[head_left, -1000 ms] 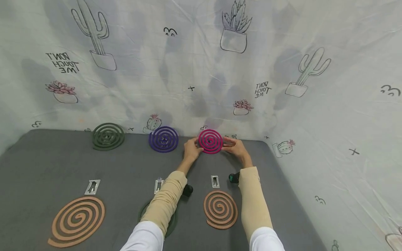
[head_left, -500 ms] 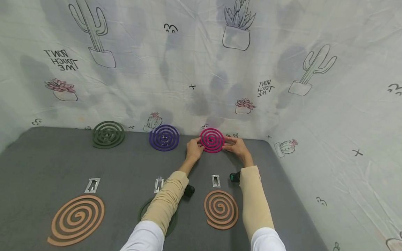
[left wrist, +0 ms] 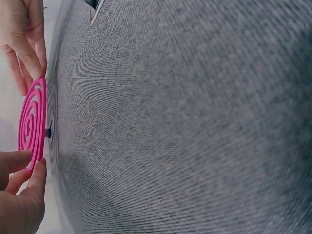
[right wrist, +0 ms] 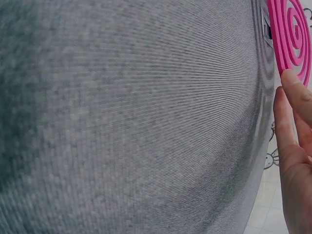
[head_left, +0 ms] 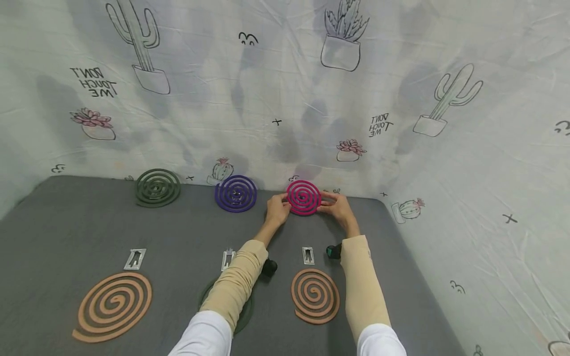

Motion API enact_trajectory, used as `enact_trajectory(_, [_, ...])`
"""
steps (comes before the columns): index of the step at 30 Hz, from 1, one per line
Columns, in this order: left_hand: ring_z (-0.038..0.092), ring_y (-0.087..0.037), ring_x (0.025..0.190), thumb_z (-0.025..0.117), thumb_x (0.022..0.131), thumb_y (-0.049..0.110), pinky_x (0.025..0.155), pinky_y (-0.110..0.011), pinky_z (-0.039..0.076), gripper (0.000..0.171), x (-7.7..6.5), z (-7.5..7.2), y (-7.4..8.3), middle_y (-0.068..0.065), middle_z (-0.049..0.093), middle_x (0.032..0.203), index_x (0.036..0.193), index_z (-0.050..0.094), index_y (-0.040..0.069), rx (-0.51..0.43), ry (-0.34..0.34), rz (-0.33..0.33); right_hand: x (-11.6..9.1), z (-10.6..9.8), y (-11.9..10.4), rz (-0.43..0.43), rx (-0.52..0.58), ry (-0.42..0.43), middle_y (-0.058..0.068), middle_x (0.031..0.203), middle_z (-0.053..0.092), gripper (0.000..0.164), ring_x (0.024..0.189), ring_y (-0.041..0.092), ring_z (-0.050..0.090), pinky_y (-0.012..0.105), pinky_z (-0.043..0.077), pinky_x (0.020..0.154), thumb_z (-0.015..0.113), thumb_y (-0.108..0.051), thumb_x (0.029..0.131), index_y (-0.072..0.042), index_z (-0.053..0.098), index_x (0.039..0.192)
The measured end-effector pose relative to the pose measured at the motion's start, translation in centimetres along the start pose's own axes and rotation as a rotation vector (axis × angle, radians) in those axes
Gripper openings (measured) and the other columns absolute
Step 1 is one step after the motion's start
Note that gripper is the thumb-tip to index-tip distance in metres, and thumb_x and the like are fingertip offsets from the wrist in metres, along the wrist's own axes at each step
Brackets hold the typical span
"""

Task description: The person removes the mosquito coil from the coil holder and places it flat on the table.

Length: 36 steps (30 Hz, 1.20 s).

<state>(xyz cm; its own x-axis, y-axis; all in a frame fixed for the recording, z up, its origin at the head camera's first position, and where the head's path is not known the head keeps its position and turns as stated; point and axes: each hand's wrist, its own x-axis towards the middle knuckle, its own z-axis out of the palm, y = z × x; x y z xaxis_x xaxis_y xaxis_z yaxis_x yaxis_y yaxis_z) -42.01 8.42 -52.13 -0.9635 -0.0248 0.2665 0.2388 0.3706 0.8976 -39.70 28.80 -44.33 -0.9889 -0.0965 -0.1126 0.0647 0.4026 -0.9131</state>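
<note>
A pink mosquito coil (head_left: 303,197) lies near the table's back edge, between my two hands. My left hand (head_left: 277,210) pinches its left rim, the thumb on top and fingers below, as the left wrist view shows. On the opposite rim, my right hand (head_left: 340,207) holds the coil (right wrist: 282,46) between thumb and fingers. A gap shows under the coil (left wrist: 31,124) in the left wrist view, with a small dark piece beneath it. In the right wrist view, part of a metal stand (right wrist: 266,30) shows below the coil.
A purple coil (head_left: 236,210) and a green coil (head_left: 158,203) sit to the left along the back. Flat metal stands (head_left: 308,255) lie midtable. Orange coils (head_left: 315,321) lie in front; my left forearm partly covers another green coil (head_left: 244,316). A printed cloth (head_left: 285,94) hangs behind.
The head view has shifted slightly. Both hands keep hold of the pink coil in about the same place; its position on the table hardly differs.
</note>
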Motion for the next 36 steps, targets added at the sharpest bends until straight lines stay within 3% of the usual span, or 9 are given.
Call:
enact_trajectory(3, [0.071, -0.024, 0.086, 0.062, 0.08, -0.007, 0.071, -0.03, 0.058, 0.038, -2.0, -2.4, 4.8, -0.021, 0.068, 0.108, 0.117, 0.064, -0.009, 0.001, -0.022, -0.088, -0.3, 0.1, -0.1, -0.003, -0.008, 0.002, 0.022, 0.137, 0.051, 0.058, 0.118, 0.035, 0.056, 0.034, 0.053, 0.09, 0.07, 0.011, 0.08, 0.003, 0.052, 0.135])
enact_trajectory(7, [0.07, -0.026, 0.09, 0.058, 0.083, -0.009, 0.069, -0.029, 0.058, 0.035, -3.3, -3.7, 7.4, -0.022, 0.067, 0.111, 0.118, 0.062, -0.011, 0.029, -0.022, -0.124, -0.6, 0.1, -0.2, -0.024, -0.016, -0.013, 0.022, 0.14, 0.047, 0.058, 0.12, 0.036, 0.054, 0.04, 0.051, 0.094, 0.07, 0.01, 0.081, 0.003, 0.052, 0.135])
enact_trajectory(12, [0.068, -0.03, 0.096, 0.061, 0.086, -0.008, 0.078, -0.032, 0.058, 0.029, -3.6, -4.3, 8.0, -0.023, 0.065, 0.113, 0.115, 0.063, -0.012, 0.028, -0.018, -0.123, -1.1, -0.1, -0.6, -0.041, 0.022, -0.047, 0.021, 0.145, 0.042, 0.056, 0.123, 0.037, 0.051, 0.044, 0.048, 0.097, 0.069, 0.011, 0.082, 0.005, 0.051, 0.135])
enact_trajectory(21, [0.07, -0.031, 0.087, 0.059, 0.087, -0.011, 0.072, -0.033, 0.059, 0.021, -3.4, -4.8, 7.7, -0.023, 0.069, 0.099, 0.106, 0.066, -0.014, -0.021, -0.01, -0.094, -2.1, -0.5, -1.7, -0.022, 0.059, -0.079, 0.02, 0.145, 0.042, 0.057, 0.128, 0.035, 0.046, 0.044, 0.041, 0.105, 0.07, 0.005, 0.084, 0.003, 0.049, 0.137])
enact_trajectory(26, [0.07, -0.032, 0.085, 0.065, 0.084, -0.01, 0.072, -0.034, 0.059, 0.018, -3.2, -5.0, 7.7, -0.023, 0.069, 0.095, 0.102, 0.066, -0.013, -0.036, 0.004, -0.098, -2.1, -0.6, -2.2, -0.041, 0.054, -0.11, 0.023, 0.146, 0.04, 0.06, 0.132, 0.037, 0.041, 0.048, 0.035, 0.109, 0.07, 0.006, 0.084, 0.005, 0.046, 0.139])
enact_trajectory(29, [0.071, -0.031, 0.084, 0.069, 0.082, -0.009, 0.072, -0.033, 0.058, 0.018, -3.2, -5.1, 7.8, -0.022, 0.07, 0.092, 0.1, 0.066, -0.011, -0.031, 0.013, -0.097, -2.3, -0.7, -2.2, -0.045, 0.047, -0.115, 0.023, 0.145, 0.041, 0.061, 0.13, 0.037, 0.043, 0.046, 0.039, 0.106, 0.071, 0.006, 0.082, 0.005, 0.046, 0.138])
enact_trajectory(36, [0.071, -0.029, 0.081, 0.076, 0.078, -0.004, 0.069, -0.031, 0.058, 0.036, -3.1, -5.5, 8.0, -0.018, 0.072, 0.086, 0.112, 0.067, -0.006, -0.029, -0.009, -0.121, -2.9, -1.3, -1.8, -0.094, 0.088, -0.162, 0.02, 0.142, 0.046, 0.06, 0.122, 0.029, 0.053, 0.034, 0.052, 0.093, 0.074, 0.005, 0.08, 0.005, 0.05, 0.136])
